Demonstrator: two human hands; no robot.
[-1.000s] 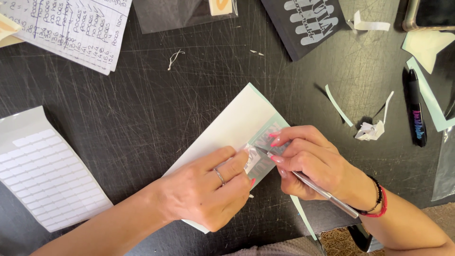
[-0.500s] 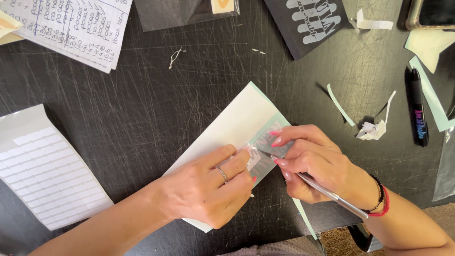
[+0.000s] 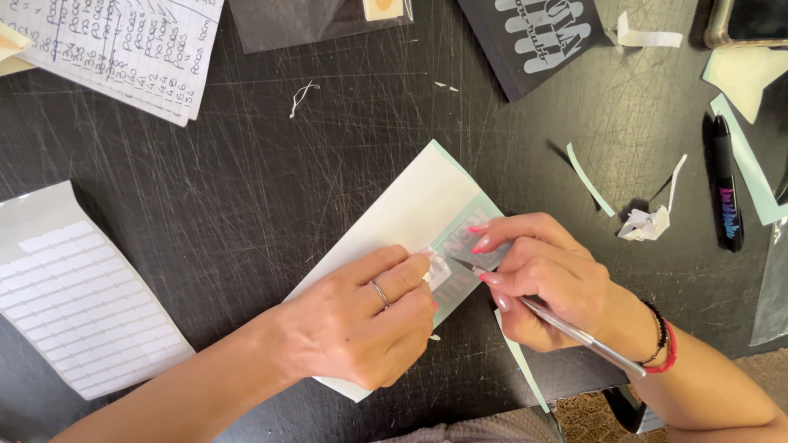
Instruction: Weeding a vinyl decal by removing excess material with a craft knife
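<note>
Two hands work a fine blade on a pale vinyl sheet lying on a scratched black surface.

The vinyl sheet (image 3: pixel 402 217) lies slantwise at the middle of the surface (image 3: pixel 246 164). The left hand (image 3: pixel 361 320) presses flat on the sheet's lower part, fingers curled, its fingertips pinching a small clear peeled piece (image 3: pixel 437 269). The right hand (image 3: pixel 546 283) is closed around a slim metal craft knife (image 3: pixel 566 328), held like a pen, its tip touching the sheet just beside that piece. Left of the sheet lies a white label sheet (image 3: pixel 74 303); above and left, handwritten paper (image 3: pixel 123 49); right of it, paper scraps (image 3: pixel 648 221) and a black marker (image 3: pixel 726 184).
</note>
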